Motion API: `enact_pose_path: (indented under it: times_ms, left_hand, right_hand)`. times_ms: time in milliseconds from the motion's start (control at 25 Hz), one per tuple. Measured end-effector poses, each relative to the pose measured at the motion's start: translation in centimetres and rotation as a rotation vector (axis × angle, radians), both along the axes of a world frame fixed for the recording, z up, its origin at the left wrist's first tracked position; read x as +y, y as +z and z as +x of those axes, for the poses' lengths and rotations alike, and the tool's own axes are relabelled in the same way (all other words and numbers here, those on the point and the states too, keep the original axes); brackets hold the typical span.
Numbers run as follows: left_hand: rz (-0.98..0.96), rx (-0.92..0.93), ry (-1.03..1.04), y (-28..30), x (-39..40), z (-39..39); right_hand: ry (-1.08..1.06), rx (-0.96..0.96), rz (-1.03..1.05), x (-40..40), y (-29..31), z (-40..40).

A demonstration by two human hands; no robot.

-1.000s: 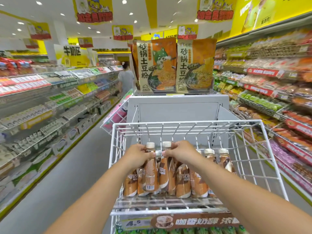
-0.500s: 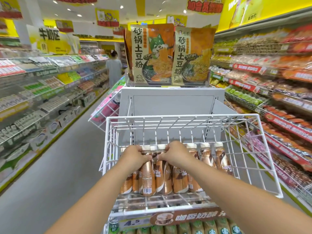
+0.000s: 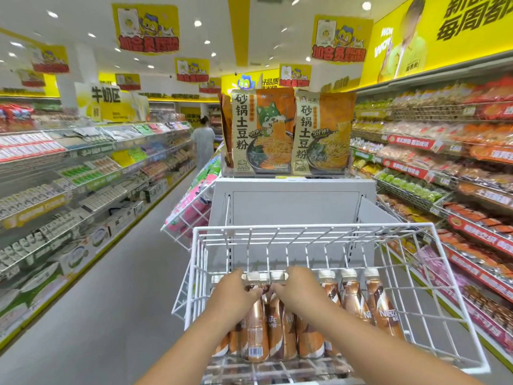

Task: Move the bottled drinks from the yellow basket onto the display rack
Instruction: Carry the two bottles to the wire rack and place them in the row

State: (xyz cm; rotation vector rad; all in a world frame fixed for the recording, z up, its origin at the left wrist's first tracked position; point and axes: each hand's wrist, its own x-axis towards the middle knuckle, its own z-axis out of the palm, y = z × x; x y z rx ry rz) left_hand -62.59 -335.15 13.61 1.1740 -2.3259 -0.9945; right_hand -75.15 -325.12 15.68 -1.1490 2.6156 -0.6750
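Note:
Several brown Nescafe coffee bottles (image 3: 383,309) with cream caps stand upright in the white wire display rack (image 3: 311,229) in front of me. My left hand (image 3: 234,291) is closed around the neck of a coffee bottle (image 3: 254,329) in the front row. My right hand (image 3: 301,289) is closed around the neck of the neighbouring bottle (image 3: 279,332). Both held bottles rest among the others on the rack's floor. The yellow basket is out of view.
Two large noodle packs (image 3: 262,132) stand on the grey end unit (image 3: 291,204) behind the rack. Stocked shelves line the left (image 3: 69,173) and right (image 3: 458,162) sides. A person (image 3: 202,143) stands far down the left aisle. A pink-filled wire rack (image 3: 191,212) hangs at the left.
My hands and the two bottles have sunk from above the row down among the other bottles. The camera has tilted up, so the rack sits lower in view.

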Motion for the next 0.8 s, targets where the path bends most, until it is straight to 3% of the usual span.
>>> enact_pose_path:
  times_ms: [160,280,480,800]
  left_hand:
    - [-0.354,-0.065,-0.104,0.9,0.5,0.7]
    - [-0.511,-0.127,-0.172,0.4,0.2,0.5]
    - [-0.799,-0.129,-0.291,-1.1,0.5,0.4]
    - [-0.85,-0.221,-0.452,-0.1,8.4,0.6]
  right_hand:
    - [0.09,0.162,-0.053,1.7,0.3,0.1]
    - [0.123,0.278,-0.033,3.4,-0.5,0.1]
    - [0.126,0.397,0.205,6.4,-3.0,-0.2]
    - [0.046,0.416,0.214,16.8,-2.4,1.5]
